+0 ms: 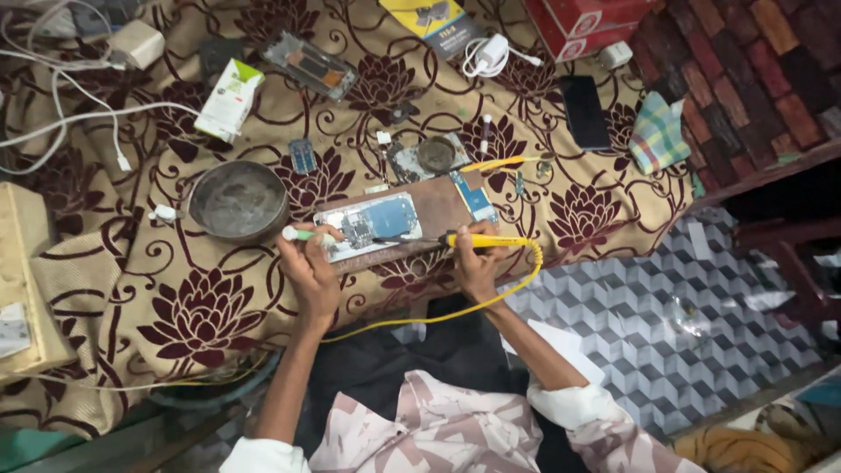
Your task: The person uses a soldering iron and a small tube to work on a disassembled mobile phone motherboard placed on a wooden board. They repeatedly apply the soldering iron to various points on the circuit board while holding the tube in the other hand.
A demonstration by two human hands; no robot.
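Fingers of the right hand (477, 263) are closed around a yellow soldering iron (486, 240), its tip over the opened phone (368, 221) at frame centre; the left hand (308, 263) pinches a small green-handled tool (302, 234) beside it. Both rest on a wooden board (442, 210), with a round metal bowl (238, 201) to the left on the floral cloth (201, 311).

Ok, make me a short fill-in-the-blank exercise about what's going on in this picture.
1. The right hand holds a soldering iron with a ____ handle.
2. The left hand grips a tool with a ____ handle.
3. The opened phone lies on a ____ board.
4. Left of the phone sits a round metal ____.

Missing words: yellow; green; brown; bowl
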